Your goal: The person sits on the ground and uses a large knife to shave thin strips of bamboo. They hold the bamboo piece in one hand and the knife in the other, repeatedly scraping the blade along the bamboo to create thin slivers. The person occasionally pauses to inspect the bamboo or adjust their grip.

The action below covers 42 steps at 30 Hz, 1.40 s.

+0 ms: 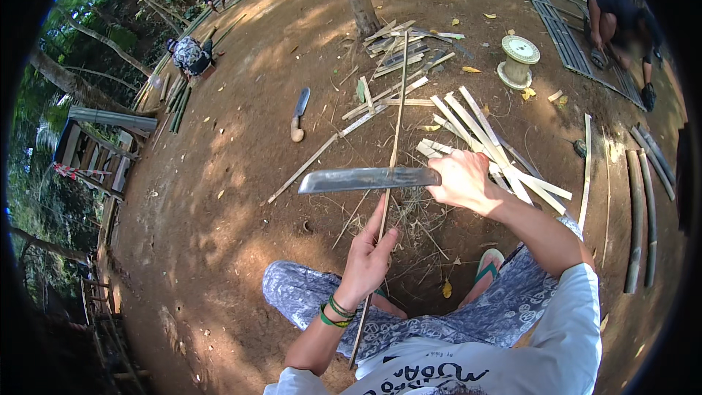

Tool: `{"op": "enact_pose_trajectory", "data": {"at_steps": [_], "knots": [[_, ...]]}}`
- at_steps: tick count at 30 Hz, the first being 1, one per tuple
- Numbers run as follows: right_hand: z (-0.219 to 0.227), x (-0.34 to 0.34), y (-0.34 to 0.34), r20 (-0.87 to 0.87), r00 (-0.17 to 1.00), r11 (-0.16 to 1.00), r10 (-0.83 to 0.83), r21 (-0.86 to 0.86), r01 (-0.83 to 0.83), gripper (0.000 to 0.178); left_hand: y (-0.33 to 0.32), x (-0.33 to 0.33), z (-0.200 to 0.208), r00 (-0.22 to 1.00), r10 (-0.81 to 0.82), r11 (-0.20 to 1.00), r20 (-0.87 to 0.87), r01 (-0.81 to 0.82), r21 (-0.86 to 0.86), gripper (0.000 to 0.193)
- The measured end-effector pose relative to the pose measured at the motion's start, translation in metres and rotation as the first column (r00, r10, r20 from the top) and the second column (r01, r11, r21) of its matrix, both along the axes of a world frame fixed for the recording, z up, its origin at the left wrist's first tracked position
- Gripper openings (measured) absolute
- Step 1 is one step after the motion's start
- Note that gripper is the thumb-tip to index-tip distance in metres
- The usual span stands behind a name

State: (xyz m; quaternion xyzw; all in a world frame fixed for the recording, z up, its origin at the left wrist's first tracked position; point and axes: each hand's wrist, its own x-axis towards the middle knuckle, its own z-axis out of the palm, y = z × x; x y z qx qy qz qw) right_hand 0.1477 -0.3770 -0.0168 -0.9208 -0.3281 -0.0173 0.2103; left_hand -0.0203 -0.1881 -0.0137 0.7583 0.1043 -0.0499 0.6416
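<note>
My left hand [368, 260] is closed around a long, thin bamboo strip [399, 113], which runs from my lap out toward the far wood pile. My right hand [462, 181] grips a machete [344, 180]; its handle is hidden in my fist. The broad dark blade points left and lies across the strip, just beyond my left fingers. Thin shavings [418, 221] litter the dirt below the blade. Several pale split bamboo slats [475, 128] lie in a loose heap beyond my right hand.
A second knife [300, 113] lies on the dirt. Farther off are a split-wood pile [409, 51] by a tree trunk [357, 0] and a cable spool [518, 62]. Bamboo poles [635, 223] lie at right. One person [614, 22] crouches at right, another [189, 56] at far left.
</note>
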Motion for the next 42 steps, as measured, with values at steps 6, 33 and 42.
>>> {"op": "enact_pose_trajectory", "data": {"at_steps": [6, 33, 42], "knots": [[0.002, -0.004, 0.001, 0.024, 0.996, 0.997, 0.082, -0.005, -0.081, 0.018, -0.003, -0.013, -0.002, 0.999, 0.023, 0.997, -0.038, -0.025, -0.073, 0.064], [0.001, 0.044, -0.019, -0.119, 0.986, 0.992, -0.113, -0.071, 0.105, 0.016, 0.009, -0.106, 0.01, 0.983, -0.008, 0.982, -0.182, -0.026, -0.186, 0.063], [-0.043, 0.144, -0.108, -0.051, 0.871, 0.872, -0.489, -0.037, 0.488, 0.027, 0.023, -0.184, -0.025, 0.999, -0.035, 0.989, 0.038, 0.029, 0.145, 0.041]]}}
